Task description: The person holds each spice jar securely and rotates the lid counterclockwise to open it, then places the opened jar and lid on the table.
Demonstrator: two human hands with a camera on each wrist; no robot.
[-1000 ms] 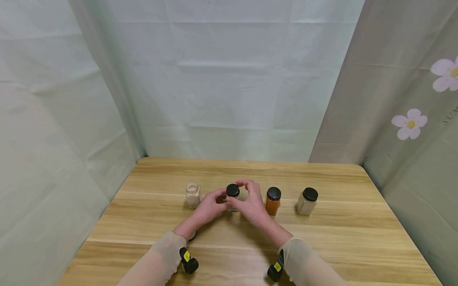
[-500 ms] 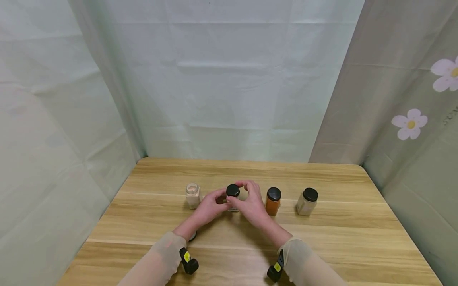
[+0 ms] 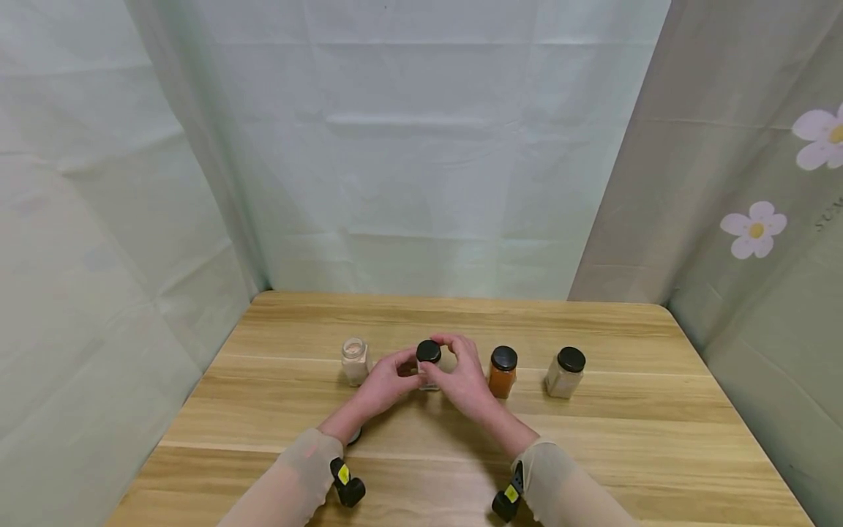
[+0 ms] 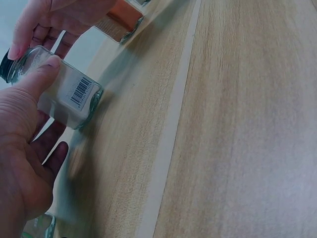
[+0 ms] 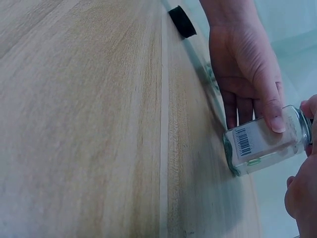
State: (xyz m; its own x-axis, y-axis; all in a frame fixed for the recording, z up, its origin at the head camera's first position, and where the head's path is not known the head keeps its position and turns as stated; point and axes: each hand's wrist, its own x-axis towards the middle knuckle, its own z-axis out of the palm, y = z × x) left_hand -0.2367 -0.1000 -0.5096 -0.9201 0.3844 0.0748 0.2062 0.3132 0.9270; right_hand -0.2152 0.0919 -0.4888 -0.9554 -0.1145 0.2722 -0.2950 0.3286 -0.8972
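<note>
A clear glass spice jar (image 4: 74,96) with a barcode label stands at mid-table, between my two hands. My left hand (image 3: 384,384) grips its body, thumb across the near side and fingers behind. On top of the jar is a black lid (image 3: 429,351), which my right hand (image 3: 466,377) pinches between thumb and fingers. In the right wrist view the left thumb presses the glass (image 5: 265,141), while the right fingers cover most of the lid. Left of the hands is a lidless jar (image 3: 356,364) with pale contents.
Right of the hands, a jar of orange powder (image 3: 502,380) and a pale-filled jar (image 3: 563,377) stand with black lids on. A loose black lid (image 5: 182,22) lies on the wooden table (image 3: 626,454), partly hidden by the left forearm in the head view. Curtains (image 3: 421,183) surround the table.
The right thumb and fingertips have shifted slightly around the lid. The left hand and the jar stay in place.
</note>
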